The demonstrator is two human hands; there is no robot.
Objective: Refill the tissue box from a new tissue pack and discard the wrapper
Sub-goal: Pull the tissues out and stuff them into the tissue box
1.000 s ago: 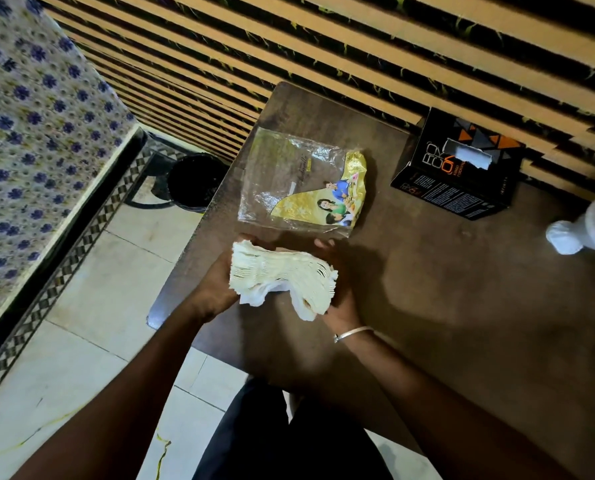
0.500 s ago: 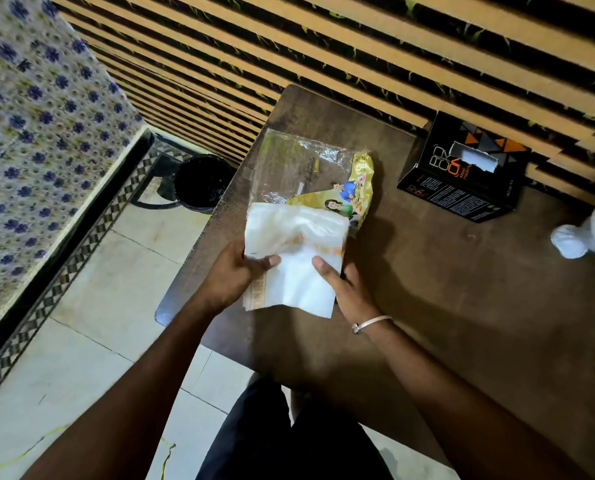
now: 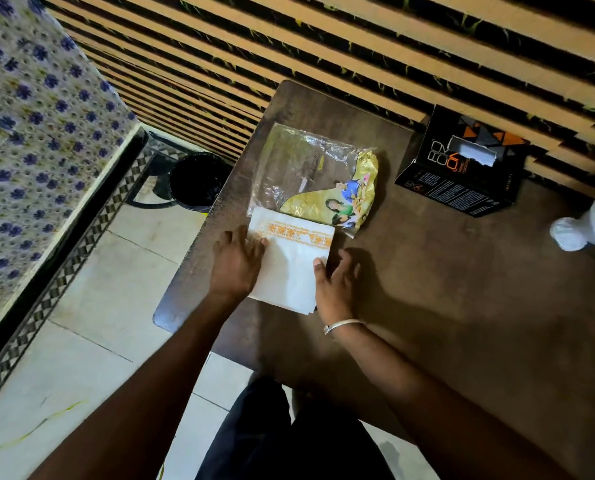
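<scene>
1 tissue stack [image 3: 290,268], 1 wrapper [image 3: 318,178], 1 tissue box [image 3: 462,164], 1 bin [image 3: 195,181], 2 hands [image 3: 235,265].

White object [image 3: 587,226] cut off at right edge, tissue box [image 3: 462,164] lettering blurred

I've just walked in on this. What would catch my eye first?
Two hands, the left hand and right hand, flank a white tissue stack lying flat near the table's left end. Just beyond it lies the emptied yellow wrapper; the black tissue box stands by the slatted wall.
</scene>
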